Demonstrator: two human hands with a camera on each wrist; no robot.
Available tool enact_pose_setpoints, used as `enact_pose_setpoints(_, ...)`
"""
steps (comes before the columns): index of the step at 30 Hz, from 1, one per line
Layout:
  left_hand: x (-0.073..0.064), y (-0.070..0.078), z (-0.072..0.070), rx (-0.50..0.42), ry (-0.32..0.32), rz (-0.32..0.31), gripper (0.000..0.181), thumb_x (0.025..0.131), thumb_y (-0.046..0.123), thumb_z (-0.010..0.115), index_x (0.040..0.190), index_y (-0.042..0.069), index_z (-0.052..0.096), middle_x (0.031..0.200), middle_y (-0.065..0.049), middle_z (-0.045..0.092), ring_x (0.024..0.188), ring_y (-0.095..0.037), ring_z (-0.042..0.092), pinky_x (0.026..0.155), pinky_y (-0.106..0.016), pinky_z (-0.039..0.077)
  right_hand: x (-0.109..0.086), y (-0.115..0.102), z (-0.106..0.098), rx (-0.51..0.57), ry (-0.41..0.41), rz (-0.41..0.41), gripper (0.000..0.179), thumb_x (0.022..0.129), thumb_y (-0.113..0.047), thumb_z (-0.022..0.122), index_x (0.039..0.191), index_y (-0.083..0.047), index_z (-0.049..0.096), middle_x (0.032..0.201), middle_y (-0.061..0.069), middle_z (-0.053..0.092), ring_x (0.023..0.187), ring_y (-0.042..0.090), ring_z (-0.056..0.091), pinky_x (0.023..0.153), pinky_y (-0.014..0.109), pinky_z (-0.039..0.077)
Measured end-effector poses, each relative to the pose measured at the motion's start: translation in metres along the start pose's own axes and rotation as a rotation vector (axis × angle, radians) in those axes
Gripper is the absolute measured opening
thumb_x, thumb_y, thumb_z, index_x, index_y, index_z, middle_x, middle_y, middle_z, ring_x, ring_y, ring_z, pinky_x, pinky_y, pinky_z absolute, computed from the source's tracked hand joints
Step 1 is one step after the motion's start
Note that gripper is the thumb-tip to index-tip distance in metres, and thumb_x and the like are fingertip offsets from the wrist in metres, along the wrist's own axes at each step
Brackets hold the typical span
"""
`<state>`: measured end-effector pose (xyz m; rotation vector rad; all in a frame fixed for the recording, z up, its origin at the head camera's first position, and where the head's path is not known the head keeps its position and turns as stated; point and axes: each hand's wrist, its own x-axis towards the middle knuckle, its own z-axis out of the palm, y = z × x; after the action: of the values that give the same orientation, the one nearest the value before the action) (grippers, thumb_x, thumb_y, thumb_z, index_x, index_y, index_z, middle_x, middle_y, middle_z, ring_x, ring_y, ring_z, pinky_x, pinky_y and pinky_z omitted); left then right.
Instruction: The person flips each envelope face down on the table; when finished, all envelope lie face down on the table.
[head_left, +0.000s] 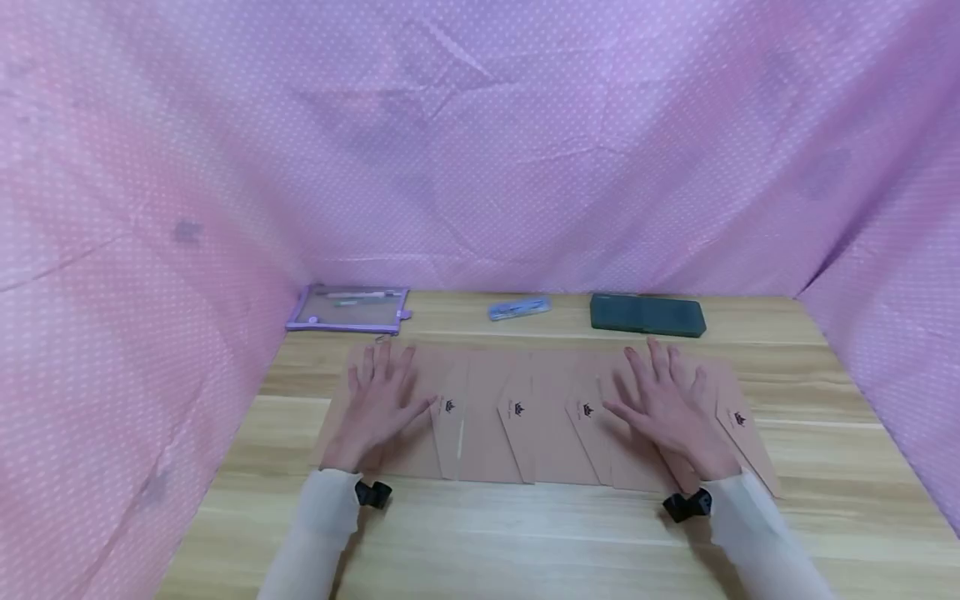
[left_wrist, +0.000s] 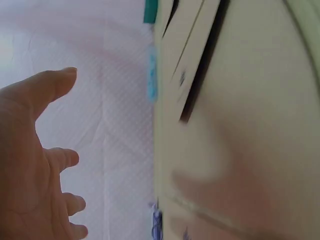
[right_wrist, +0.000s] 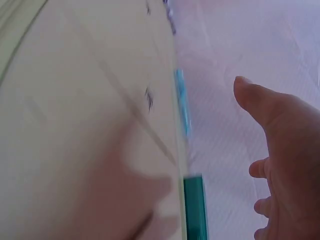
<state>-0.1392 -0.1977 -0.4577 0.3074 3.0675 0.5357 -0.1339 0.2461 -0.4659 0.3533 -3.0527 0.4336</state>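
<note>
Several brown kraft-paper envelopes (head_left: 491, 450) lie overlapped in a row across the table, with slanted flaps and small black crown prints. Over the left end of the row my left hand (head_left: 375, 408) is spread, palm down, fingers apart and holding nothing. My right hand (head_left: 671, 408) is spread likewise over the right part, just left of the last crown print. Both cast shadows on the paper. In the left wrist view the left hand (left_wrist: 30, 170) looks raised off the surface; the right hand (right_wrist: 297, 145) does too in the right wrist view. The hands hide parts of the envelopes beneath.
Along the back edge of the wooden table (head_left: 480, 542) lie a purple-edged zip pouch (head_left: 367, 317) with pens inside, a small blue packet (head_left: 519, 308) and a dark green case (head_left: 647, 315). Pink dotted cloth (head_left: 480, 167) hangs behind and at both sides.
</note>
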Motion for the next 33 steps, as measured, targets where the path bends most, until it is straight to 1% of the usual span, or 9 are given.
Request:
enact_pose_setpoints(4,-0.005,-0.013,-0.011,-0.053,-0.014,-0.044,0.09,0.093,0.06,0.055,0.161,0.015,0.015,0.168,-0.024,-0.003,0.153,-0.051,-0.006,0.117,-0.076,0.003,0.014,-0.023,0.005,0.011,-0.012,-0.034,0.097,0.087,-0.068,0.058,0.159,-0.013,0.024,0.168,0.023,0.009,0.151,0.054,0.008,0.106,0.086,0.007)
enact_pose_setpoints(9,-0.011,-0.032,-0.018,-0.142,-0.026,-0.092,0.091,0.094,0.059,0.055,0.161,0.012,0.014,0.167,-0.027,0.001,0.152,-0.055,-0.001,0.116,-0.078,0.003,0.021,-0.048,0.012,0.009,-0.013,-0.088,0.094,0.088,-0.068,0.057,0.158,-0.014,0.026,0.168,0.02,0.011,0.153,0.049,0.011,0.11,0.083,0.008)
enact_pose_setpoints(13,-0.014,-0.047,-0.024,-0.146,-0.021,-0.123,0.09,0.094,0.056,0.056,0.16,0.007,0.016,0.165,-0.03,0.006,0.149,-0.058,0.003,0.114,-0.078,0.006,0.024,-0.067,0.021,0.022,-0.029,-0.124,0.092,0.089,-0.068,0.056,0.158,-0.015,0.027,0.169,0.018,0.01,0.154,0.047,0.011,0.11,0.083,0.008)
enact_pose_setpoints(17,-0.015,-0.059,-0.03,-0.152,-0.024,-0.151,0.086,0.095,0.049,0.056,0.158,0.004,0.019,0.164,-0.033,0.011,0.148,-0.059,0.008,0.113,-0.079,0.011,0.027,-0.089,0.025,0.041,-0.033,-0.162,0.09,0.089,-0.067,0.057,0.158,-0.016,0.029,0.169,0.017,0.013,0.154,0.045,0.014,0.111,0.081,0.011)
enact_pose_setpoints(20,-0.017,-0.067,-0.032,-0.174,-0.032,-0.164,0.085,0.096,0.047,0.056,0.157,0.002,0.02,0.163,-0.034,0.013,0.147,-0.058,0.011,0.113,-0.078,0.011,0.032,-0.108,0.028,0.036,-0.031,-0.191,0.088,0.088,-0.066,0.058,0.157,-0.016,0.032,0.168,0.017,0.017,0.153,0.045,0.018,0.111,0.081,0.014)
enact_pose_setpoints(23,-0.02,-0.075,-0.033,-0.205,-0.048,-0.187,0.087,0.096,0.05,0.055,0.157,0.0,0.019,0.163,-0.033,0.012,0.149,-0.056,0.01,0.115,-0.076,0.011,0.036,-0.127,0.031,0.029,-0.042,-0.215,0.087,0.089,-0.066,0.057,0.156,-0.017,0.033,0.168,0.017,0.019,0.153,0.044,0.02,0.112,0.08,0.016)
enact_pose_setpoints(28,-0.024,-0.087,-0.035,-0.279,-0.054,-0.215,0.087,0.098,0.05,0.054,0.157,-0.002,0.017,0.163,-0.033,0.014,0.149,-0.055,0.013,0.117,-0.073,0.014,0.042,-0.154,0.036,0.059,-0.073,-0.243,0.087,0.09,-0.066,0.056,0.157,-0.016,0.032,0.167,0.017,0.02,0.154,0.044,0.019,0.113,0.079,0.016)
enact_pose_setpoints(30,-0.025,-0.092,-0.036,-0.326,-0.044,-0.217,0.085,0.098,0.046,0.055,0.156,-0.004,0.017,0.162,-0.034,0.016,0.148,-0.055,0.016,0.118,-0.071,0.016,0.045,-0.163,0.039,0.055,-0.08,-0.252,0.087,0.09,-0.066,0.055,0.157,-0.017,0.032,0.167,0.017,0.02,0.153,0.044,0.02,0.113,0.078,0.017)
enact_pose_setpoints(33,-0.027,-0.098,-0.038,-0.41,-0.046,-0.242,0.085,0.099,0.044,0.055,0.157,-0.003,0.014,0.162,-0.033,0.017,0.148,-0.054,0.018,0.119,-0.069,0.018,0.049,-0.177,0.043,0.059,-0.095,-0.264,0.086,0.09,-0.066,0.056,0.157,-0.017,0.032,0.167,0.016,0.021,0.153,0.045,0.021,0.113,0.078,0.017)
